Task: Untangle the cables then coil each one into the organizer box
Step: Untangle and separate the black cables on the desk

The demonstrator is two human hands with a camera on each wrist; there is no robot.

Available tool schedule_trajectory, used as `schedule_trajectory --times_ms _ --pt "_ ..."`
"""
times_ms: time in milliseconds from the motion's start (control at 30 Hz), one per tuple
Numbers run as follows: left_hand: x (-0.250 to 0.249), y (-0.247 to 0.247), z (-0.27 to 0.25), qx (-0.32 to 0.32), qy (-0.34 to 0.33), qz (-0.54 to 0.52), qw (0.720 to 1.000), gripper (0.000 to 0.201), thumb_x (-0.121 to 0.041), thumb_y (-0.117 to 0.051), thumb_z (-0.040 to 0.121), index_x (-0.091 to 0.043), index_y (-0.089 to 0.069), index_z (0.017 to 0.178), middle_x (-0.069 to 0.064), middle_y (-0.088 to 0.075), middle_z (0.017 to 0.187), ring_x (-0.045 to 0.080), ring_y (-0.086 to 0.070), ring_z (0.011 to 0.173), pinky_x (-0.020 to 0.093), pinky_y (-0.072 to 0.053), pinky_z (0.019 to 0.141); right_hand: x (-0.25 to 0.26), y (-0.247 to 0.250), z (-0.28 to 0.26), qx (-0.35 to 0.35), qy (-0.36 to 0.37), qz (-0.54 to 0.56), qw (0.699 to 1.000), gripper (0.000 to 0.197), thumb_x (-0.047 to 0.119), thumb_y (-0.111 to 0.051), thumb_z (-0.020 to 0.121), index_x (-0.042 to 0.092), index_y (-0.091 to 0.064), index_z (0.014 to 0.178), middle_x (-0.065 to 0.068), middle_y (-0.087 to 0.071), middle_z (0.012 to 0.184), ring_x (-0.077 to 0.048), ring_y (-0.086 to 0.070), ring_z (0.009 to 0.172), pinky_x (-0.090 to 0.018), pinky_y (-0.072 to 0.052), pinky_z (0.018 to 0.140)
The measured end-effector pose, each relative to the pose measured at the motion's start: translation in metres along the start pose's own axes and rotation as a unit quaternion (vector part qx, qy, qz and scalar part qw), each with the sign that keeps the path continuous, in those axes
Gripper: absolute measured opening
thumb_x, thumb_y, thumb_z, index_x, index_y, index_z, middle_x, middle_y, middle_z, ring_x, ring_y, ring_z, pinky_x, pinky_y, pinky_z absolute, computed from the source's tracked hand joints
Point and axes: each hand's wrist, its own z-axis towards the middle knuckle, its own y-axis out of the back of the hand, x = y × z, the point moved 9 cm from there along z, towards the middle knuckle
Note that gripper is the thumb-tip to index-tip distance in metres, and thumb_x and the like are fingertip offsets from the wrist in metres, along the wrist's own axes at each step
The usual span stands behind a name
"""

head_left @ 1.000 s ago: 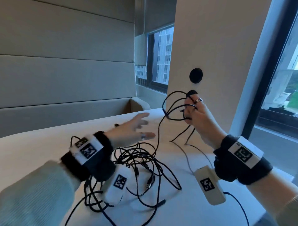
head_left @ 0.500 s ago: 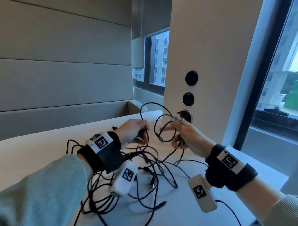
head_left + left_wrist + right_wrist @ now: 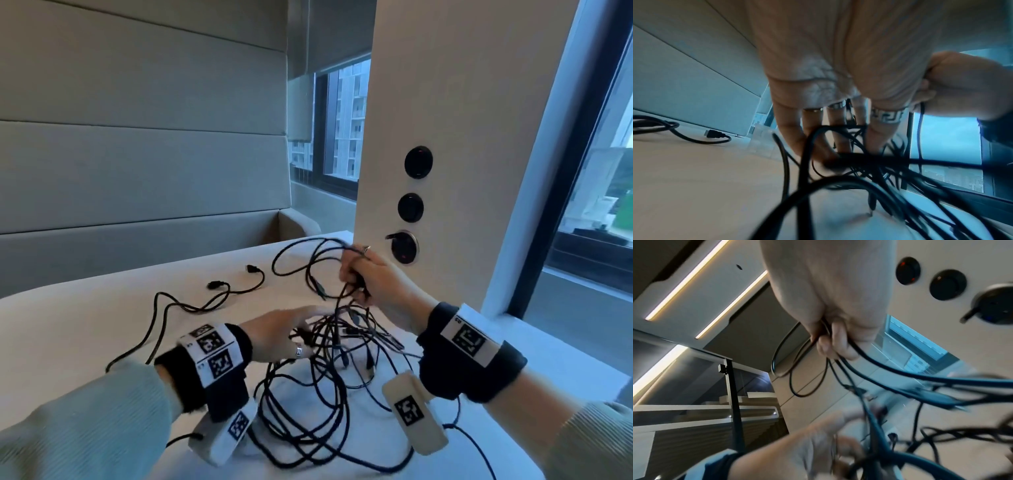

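A tangle of black cables (image 3: 318, 383) lies on the white table (image 3: 68, 335) between my wrists. My right hand (image 3: 356, 274) is raised above the heap and grips a bundle of cable loops (image 3: 308, 260); the right wrist view shows its fingers (image 3: 830, 344) curled round several strands. My left hand (image 3: 308, 318) reaches low into the top of the tangle, blurred. In the left wrist view its fingers (image 3: 795, 138) point straight down among the strands (image 3: 859, 162). A separate black cable (image 3: 191, 305) with two plugs lies loose at the back left. No organizer box is in view.
A white pillar (image 3: 462, 137) with three round black sockets (image 3: 411, 207) stands just behind my right hand. Windows are at the right and the back, and a padded grey wall and bench (image 3: 137, 171) at the left. The table's right edge (image 3: 582, 363) runs beyond my right wrist.
My left hand has left the raised loops and dropped onto the tangle with straight fingers. My right hand has come lower and nearer, still gripping its loops.
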Motion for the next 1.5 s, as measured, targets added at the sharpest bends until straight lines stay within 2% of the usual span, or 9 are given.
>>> schedule_trajectory --times_ms 200,367,467,667,767,933,1133,1267,1500 --pt "0.019 -0.009 -0.007 0.086 0.028 0.036 0.995 0.053 -0.027 -0.062 0.086 -0.041 -0.040 0.133 -0.005 -0.037 0.144 0.015 -0.038 0.129 0.029 -0.032 0.101 0.058 0.054 -0.003 -0.130 0.125 0.052 0.982 0.034 0.014 -0.028 0.100 0.020 -0.034 0.068 0.008 -0.031 0.053 -0.003 -0.024 0.039 -0.014 -0.017 0.037" --pt "-0.012 0.081 -0.015 -0.194 -0.016 -0.206 0.959 0.107 -0.083 -0.062 0.046 -0.037 -0.031 0.137 -0.009 -0.039 0.141 0.008 -0.041 0.122 0.031 -0.036 0.098 0.056 0.035 -0.010 -0.039 0.103 0.113 0.987 0.031 0.017 -0.030 0.100 0.018 -0.031 0.069 0.004 -0.029 0.059 -0.008 -0.022 0.049 -0.020 -0.018 0.045" --pt "-0.059 0.077 -0.004 -0.158 -0.111 -0.317 0.929 0.120 -0.069 -0.076 0.045 -0.038 -0.013 0.143 -0.011 -0.034 0.147 0.005 -0.035 0.131 0.032 -0.032 0.107 0.059 0.018 -0.014 0.018 0.087 0.196 0.977 0.029 0.019 -0.034 0.099 0.017 -0.033 0.070 0.002 -0.029 0.061 -0.011 -0.025 0.052 -0.023 -0.023 0.048" --pt "-0.079 0.043 0.029 -0.120 -0.126 -0.255 0.951 0.013 -0.024 -0.066 0.085 -0.025 -0.056 0.093 -0.002 -0.055 0.078 -0.002 -0.054 0.064 0.015 -0.043 0.076 0.065 0.015 -0.022 0.053 0.083 0.280 0.955 0.027 0.014 -0.036 0.097 0.014 -0.034 0.070 -0.001 -0.033 0.062 -0.014 -0.032 0.052 -0.024 -0.033 0.048" --pt "-0.070 0.030 0.032 -0.082 -0.108 -0.320 0.938 0.025 -0.026 -0.050 0.094 -0.014 -0.058 0.073 0.002 -0.054 0.066 0.011 -0.059 0.061 0.018 -0.047 0.071 0.060 0.036 -0.024 0.021 0.092 0.289 0.953 0.030 0.014 -0.034 0.099 0.012 -0.037 0.070 -0.003 -0.036 0.064 -0.016 -0.037 0.051 -0.028 -0.045 0.052" --pt "-0.025 0.047 0.026 -0.151 -0.014 -0.546 0.824 0.034 -0.046 -0.059 0.073 -0.014 -0.049 0.074 -0.001 -0.044 0.066 0.014 -0.045 0.061 0.047 -0.049 0.086 0.041 0.073 -0.030 -0.050 0.092 0.268 0.958 0.031 0.019 -0.035 0.100 0.012 -0.048 0.073 -0.006 -0.056 0.069 -0.022 -0.061 0.064 -0.043 -0.052 0.070" --pt "-0.016 0.081 0.015 -0.177 -0.045 -0.704 0.686 0.030 -0.053 -0.059 0.080 -0.024 -0.056 0.070 0.001 -0.060 0.122 0.027 -0.055 0.117 0.042 -0.048 0.081 0.000 0.036 -0.029 -0.052 -0.001 0.204 0.978 0.019 0.017 -0.037 0.099 0.007 -0.051 0.090 -0.009 -0.057 0.081 -0.018 -0.056 0.076 -0.036 -0.052 0.070" --pt "-0.032 0.074 0.013 -0.145 -0.058 -0.650 0.744 0.069 -0.057 -0.073 0.067 -0.011 -0.055 0.115 0.006 -0.053 0.131 0.031 -0.056 0.109 0.036 -0.050 0.071 -0.014 -0.018 -0.026 0.013 -0.056 0.123 0.991 0.018 0.015 -0.036 0.100 0.011 -0.046 0.086 -0.008 -0.051 0.077 -0.015 -0.051 0.063 -0.030 -0.044 0.057" --pt "-0.009 0.074 -0.013 -0.199 0.032 -0.412 0.889 0.028 -0.046 -0.057 0.085 -0.018 -0.057 0.083 0.006 -0.070 0.084 0.016 -0.058 0.055 0.022 -0.045 0.048 -0.033 -0.060 -0.027 0.107 -0.123 0.024 0.986 0.021 0.013 -0.034 0.100 0.023 -0.053 0.099 -0.001 -0.049 0.069 -0.013 -0.044 0.055 -0.018 -0.038 0.038"
